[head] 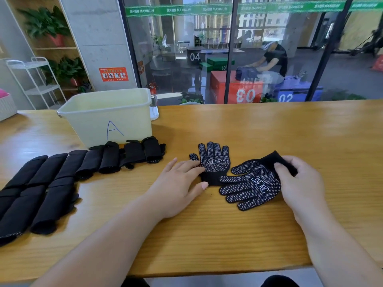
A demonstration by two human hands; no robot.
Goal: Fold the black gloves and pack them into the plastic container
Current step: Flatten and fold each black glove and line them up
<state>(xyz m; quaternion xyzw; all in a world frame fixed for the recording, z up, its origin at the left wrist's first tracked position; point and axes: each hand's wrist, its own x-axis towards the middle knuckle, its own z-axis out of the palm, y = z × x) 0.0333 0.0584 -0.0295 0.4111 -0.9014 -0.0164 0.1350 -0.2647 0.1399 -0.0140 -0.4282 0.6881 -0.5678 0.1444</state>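
**Two gloves loose, one in a pinch**

At the left of the frame we see rows of folded gloves [41,183] on the worktop [207,235], with the plastic container [107,114] (marked "A") just behind them at upper left. Near centre, our left hand [178,187] lies with its grip apart, straight fingers touching a flat glove [214,160], dotted palm up. Its cuff touches a second glove [252,183], whose cuff our right hand [298,181] pinches, grip clamped.
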